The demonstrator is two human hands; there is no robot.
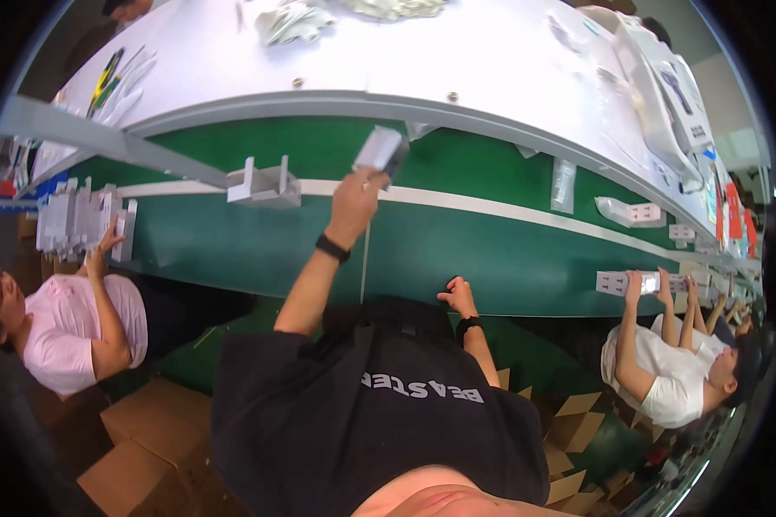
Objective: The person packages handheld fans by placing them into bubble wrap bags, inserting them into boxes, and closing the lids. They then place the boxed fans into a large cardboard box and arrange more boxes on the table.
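Observation:
My left hand [356, 205] reaches over the far side of the green conveyor belt [457, 250], its fingers closed round a small box [378, 148] with a pale, shiny top and a grey side. The box is held up near the edge of the white table. My right hand [460, 297] is at the near edge of the belt, fingers curled, with nothing visible in it. Left of my left hand, a light grey piece with upright ends [265, 185] sits at the belt's far edge.
A co-worker [82, 327] at left handles stacked pale boxes [73, 220]; another person [664, 366] at right holds a white box [613, 283]. A clear bag [563, 185] lies beyond the belt. Gloves [293, 21] and a white tray [647, 95] rest on the white table [491, 60].

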